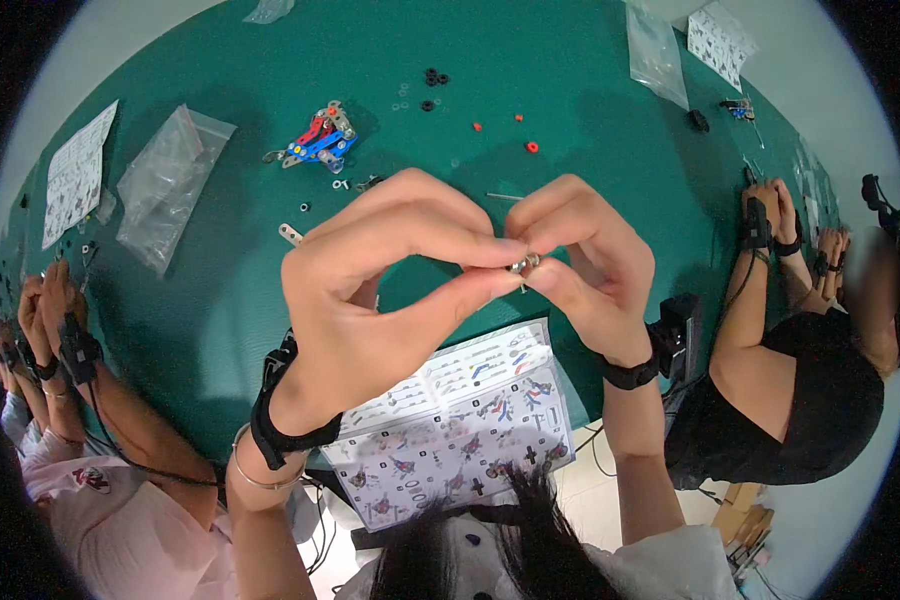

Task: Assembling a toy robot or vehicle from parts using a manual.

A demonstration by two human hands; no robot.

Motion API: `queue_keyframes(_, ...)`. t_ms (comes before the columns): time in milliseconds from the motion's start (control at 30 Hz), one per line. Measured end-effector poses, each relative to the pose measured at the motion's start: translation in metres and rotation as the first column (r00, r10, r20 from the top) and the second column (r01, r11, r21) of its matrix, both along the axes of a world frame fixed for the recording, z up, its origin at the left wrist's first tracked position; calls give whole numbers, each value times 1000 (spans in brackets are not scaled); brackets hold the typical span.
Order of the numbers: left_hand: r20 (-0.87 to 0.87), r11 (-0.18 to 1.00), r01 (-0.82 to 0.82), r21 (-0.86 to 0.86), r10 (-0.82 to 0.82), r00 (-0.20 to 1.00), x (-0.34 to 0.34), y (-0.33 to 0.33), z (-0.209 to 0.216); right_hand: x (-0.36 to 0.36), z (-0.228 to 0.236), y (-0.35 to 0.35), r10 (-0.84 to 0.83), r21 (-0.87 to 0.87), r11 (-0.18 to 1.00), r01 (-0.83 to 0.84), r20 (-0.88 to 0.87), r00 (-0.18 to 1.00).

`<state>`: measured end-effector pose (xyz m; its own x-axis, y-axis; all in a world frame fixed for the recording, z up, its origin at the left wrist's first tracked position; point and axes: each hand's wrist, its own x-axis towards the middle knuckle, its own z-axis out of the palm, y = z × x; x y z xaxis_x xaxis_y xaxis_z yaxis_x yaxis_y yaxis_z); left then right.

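Both hands meet above the table, fingertips pinched together around a small shiny metal piece [521, 266], perhaps a screw with a nut; its exact kind is too small to make out. My left hand [370, 275] grips one side of it between thumb and forefinger. From the other side, my right hand [595, 265] pinches it the same way. Beyond my left hand lies a pile of red, blue and metal perforated strips [320, 138]. A metal strip [290, 234] and a nut [305, 207] lie beside that hand. A thin metal rod [504, 196] is near my right fingers.
An illustrated instruction sheet [450, 440] lies at the near edge of the green table [560, 60]. Farther off are black rings [431, 78], a red piece [532, 147] and clear plastic bags [175, 185]. Other people's hands work at left [55, 315] and right [770, 210].
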<state>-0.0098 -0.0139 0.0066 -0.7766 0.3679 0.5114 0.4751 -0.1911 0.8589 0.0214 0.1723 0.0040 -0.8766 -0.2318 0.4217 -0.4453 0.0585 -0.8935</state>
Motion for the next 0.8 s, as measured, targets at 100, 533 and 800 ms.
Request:
queue_keyframes(100, 14, 999, 37, 10, -38, 999, -1, 0, 2, 3, 1, 1, 25, -42, 999, -24, 27, 999)
queue_keyframes(533, 46, 992, 116, 55, -119, 992, -1, 0, 5, 3, 1, 0, 148, -97, 985, -139, 84, 986)
queue_keyframes(800, 58, 1000, 23, 17, -24, 998, 0, -1, 2, 2, 0, -7, 30, -72, 997, -24, 90, 996)
